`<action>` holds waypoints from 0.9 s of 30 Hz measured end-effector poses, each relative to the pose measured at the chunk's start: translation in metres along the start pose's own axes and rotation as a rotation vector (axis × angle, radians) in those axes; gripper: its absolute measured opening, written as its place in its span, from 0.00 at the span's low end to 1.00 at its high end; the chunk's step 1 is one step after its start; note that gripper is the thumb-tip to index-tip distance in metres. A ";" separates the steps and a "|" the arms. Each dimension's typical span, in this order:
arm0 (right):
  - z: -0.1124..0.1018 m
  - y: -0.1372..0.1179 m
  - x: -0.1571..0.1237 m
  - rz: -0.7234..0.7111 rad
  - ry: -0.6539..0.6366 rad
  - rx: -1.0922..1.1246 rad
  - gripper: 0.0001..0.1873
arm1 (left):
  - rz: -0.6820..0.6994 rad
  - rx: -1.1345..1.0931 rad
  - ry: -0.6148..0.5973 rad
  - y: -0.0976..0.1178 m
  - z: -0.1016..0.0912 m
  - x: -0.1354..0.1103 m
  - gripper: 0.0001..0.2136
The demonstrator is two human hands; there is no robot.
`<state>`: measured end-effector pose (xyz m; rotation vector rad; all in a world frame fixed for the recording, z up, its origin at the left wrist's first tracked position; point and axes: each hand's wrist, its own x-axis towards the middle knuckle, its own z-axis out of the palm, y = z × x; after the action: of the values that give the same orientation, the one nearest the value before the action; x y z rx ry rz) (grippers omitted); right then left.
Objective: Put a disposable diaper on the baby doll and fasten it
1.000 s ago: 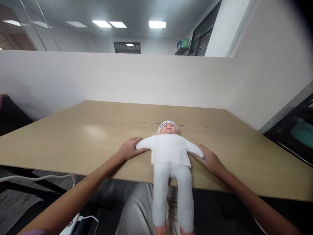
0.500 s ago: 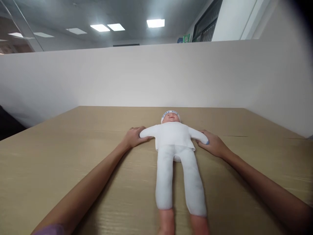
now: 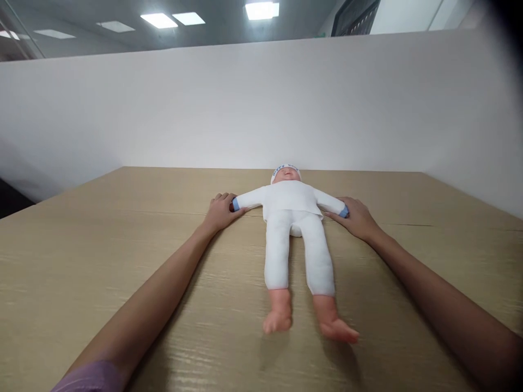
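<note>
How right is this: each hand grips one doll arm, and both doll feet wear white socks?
The socks are wrong: the head view shows both feet of the doll bare. The left hand and right hand each grip an arm.

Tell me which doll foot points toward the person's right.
The foot on the side of the person's right hand; the other foot points toward the camera, slightly left.

The doll [image 3: 292,197] wears plain white with blue cuffs [image 3: 344,212]; the table [image 3: 122,245] is tan.
</note>
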<state>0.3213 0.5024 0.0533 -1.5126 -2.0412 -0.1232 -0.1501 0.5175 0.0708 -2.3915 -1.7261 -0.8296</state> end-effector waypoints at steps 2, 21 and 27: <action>0.001 0.004 -0.002 0.030 -0.003 -0.028 0.35 | -0.009 -0.003 0.004 0.001 -0.002 -0.004 0.26; 0.000 0.015 -0.037 0.383 0.154 -0.144 0.25 | -0.276 -0.084 0.074 -0.008 -0.012 -0.017 0.17; 0.000 0.014 -0.038 0.407 0.162 -0.187 0.21 | -0.305 -0.109 0.056 -0.005 -0.015 -0.018 0.17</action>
<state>0.3409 0.4749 0.0303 -1.9347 -1.5965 -0.2704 -0.1639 0.4984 0.0740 -2.1724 -2.1065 -1.0414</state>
